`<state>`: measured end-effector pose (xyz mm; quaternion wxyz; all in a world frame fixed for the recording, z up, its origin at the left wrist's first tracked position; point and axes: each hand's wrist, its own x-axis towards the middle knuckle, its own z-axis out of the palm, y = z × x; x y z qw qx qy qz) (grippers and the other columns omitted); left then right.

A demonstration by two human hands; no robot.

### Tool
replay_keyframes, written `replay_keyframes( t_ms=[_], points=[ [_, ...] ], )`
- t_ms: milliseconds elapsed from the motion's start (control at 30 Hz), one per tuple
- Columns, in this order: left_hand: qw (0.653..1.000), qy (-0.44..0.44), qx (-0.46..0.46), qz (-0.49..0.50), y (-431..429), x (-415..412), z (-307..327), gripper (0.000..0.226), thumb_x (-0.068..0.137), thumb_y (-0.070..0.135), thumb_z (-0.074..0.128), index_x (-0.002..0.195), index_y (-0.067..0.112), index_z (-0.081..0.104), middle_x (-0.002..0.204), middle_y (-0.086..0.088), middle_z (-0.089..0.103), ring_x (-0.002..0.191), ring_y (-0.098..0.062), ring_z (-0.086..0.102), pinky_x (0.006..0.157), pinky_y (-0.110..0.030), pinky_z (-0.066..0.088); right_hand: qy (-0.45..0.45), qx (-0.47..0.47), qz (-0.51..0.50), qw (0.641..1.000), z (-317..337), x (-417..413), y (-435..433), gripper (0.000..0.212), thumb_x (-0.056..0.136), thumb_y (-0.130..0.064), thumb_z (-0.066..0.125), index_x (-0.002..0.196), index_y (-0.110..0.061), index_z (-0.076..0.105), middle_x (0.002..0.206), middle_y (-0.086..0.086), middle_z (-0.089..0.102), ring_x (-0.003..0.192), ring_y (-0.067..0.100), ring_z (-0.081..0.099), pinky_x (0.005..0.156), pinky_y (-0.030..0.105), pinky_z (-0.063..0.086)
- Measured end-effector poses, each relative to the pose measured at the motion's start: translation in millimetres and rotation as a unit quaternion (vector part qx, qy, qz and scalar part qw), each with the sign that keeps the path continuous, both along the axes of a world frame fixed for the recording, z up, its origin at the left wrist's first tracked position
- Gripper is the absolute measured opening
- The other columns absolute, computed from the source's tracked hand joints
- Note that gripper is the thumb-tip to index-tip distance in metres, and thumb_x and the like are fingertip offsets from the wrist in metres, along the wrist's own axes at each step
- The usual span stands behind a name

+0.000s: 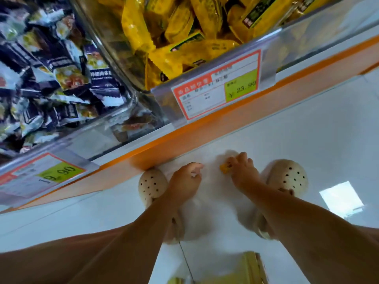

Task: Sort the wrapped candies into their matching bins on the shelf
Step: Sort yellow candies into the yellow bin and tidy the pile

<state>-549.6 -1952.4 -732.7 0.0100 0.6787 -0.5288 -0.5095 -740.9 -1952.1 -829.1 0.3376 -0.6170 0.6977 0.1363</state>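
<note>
Pick-up step, I'd say: both arms reach straight down between the shoes (151, 185). Right hand (243, 171) fingers pinch a yellow candy (224, 168); left hand (185, 181) is curled (can't tell around what). Next move: lift it to the yellow bin (291, 46) behind the 23.90 price tag (217, 83) at the shelf's front edge.

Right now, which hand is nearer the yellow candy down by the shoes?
Right. The right hand holds the yellow candy in its fingers; the left hand sits apart, off to the candy's left.
</note>
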Motion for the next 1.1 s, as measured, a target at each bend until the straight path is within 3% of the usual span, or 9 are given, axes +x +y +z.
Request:
replay_keyframes(
  t_ms=[133,233,367,467,633,800,933,1000,1100],
  points=[
    [1.0,0.019,-0.004,0.013,0,-1,8,0.032,0.094,0.014,0.05,0.123,0.025,0.059,0.123,0.006,0.06,0.112,-0.011,0.057,0.095,-0.023,0.043,-0.02,0.025,-0.082,0.996,3,7,9,0.025,0.091,-0.016,0.047,0.116,-0.017,0.05,0.116,0.011,0.035,0.1,0.034,0.048,0.082,0.041,0.049],
    [0.998,0.04,-0.034,0.021,-3,-5,27,0.029,0.093,0.011,0.052,0.115,0.028,0.061,0.118,0.006,0.061,0.107,-0.01,0.059,0.088,-0.021,0.045,-0.089,0.014,-0.126,0.988,30,12,8,0.024,0.093,-0.033,0.049,0.111,-0.019,0.055,0.113,0.011,0.04,0.094,0.035,0.054,0.085,0.041,0.049],
    [0.994,0.048,-0.096,0.006,-9,-11,69,0.025,0.094,0.015,0.053,0.1,0.038,0.06,0.11,0.008,0.064,0.092,-0.005,0.06,0.073,-0.012,0.045,-0.173,-0.059,-0.117,0.976,91,13,-9,0.029,0.093,-0.038,0.052,0.116,-0.019,0.055,0.115,0.007,0.049,0.098,0.027,0.056,0.081,0.033,0.046],
    [0.988,0.039,-0.149,-0.03,-8,-14,116,0.018,0.095,0.017,0.053,0.102,0.028,0.065,0.108,0.003,0.067,0.081,-0.002,0.056,0.058,-0.003,0.038,-0.235,-0.168,-0.134,0.948,157,10,-14,0.018,0.093,-0.035,0.054,0.101,-0.019,0.059,0.102,0.002,0.058,0.091,0.023,0.058,0.077,0.035,0.046],
    [0.939,0.073,-0.328,-0.069,9,-26,218,0.02,0.092,0.025,0.055,0.105,0.038,0.062,0.096,0.016,0.065,0.084,0.001,0.058,0.075,-0.02,0.046,-0.311,-0.352,-0.156,0.869,275,5,7,0.01,0.085,-0.029,0.06,0.093,-0.034,0.058,0.083,-0.012,0.061,0.075,0.005,0.057,0.069,0.029,0.048],
    [0.839,0.066,-0.54,-0.019,-13,-36,310,0.021,0.093,0.023,0.056,0.109,0.032,0.064,0.096,0.016,0.056,0.083,-0.001,0.054,0.069,-0.007,0.039,-0.324,-0.491,-0.118,0.8,373,-1,-25,0.014,0.086,-0.03,0.062,0.098,-0.029,0.057,0.086,-0.013,0.06,0.076,0.004,0.057,0.062,0.017,0.042],
    [0.808,-0.056,-0.586,-0.031,-61,-24,327,0.031,0.095,0.025,0.053,0.125,0.025,0.058,0.12,0.007,0.053,0.11,-0.011,0.049,0.094,-0.026,0.043,-0.243,-0.531,-0.032,0.811,410,-8,-77,0.018,0.088,-0.037,0.061,0.103,-0.026,0.061,0.094,-0.008,0.058,0.086,0.011,0.053,0.072,0.03,0.047],
    [0.807,-0.122,-0.575,-0.046,-81,-19,325,0.039,0.096,0.026,0.052,0.135,0.021,0.051,0.136,0.0,0.046,0.127,-0.019,0.04,0.108,-0.033,0.033,-0.162,-0.533,0.018,0.83,408,-13,-102,0.027,0.089,-0.044,0.059,0.107,-0.026,0.067,0.106,-0.008,0.059,0.1,0.015,0.048,0.086,0.03,0.042],
    [0.806,-0.218,-0.544,-0.086,-115,-15,323,0.053,0.096,0.028,0.046,0.146,0.016,0.032,0.151,-0.009,0.03,0.14,-0.026,0.023,0.117,-0.036,0.017,-0.088,-0.497,0.054,0.861,398,-17,-139,0.033,0.096,-0.044,0.042,0.117,-0.032,0.064,0.128,-0.002,0.055,0.121,0.026,0.041,0.101,0.032,0.031]
  ],
)
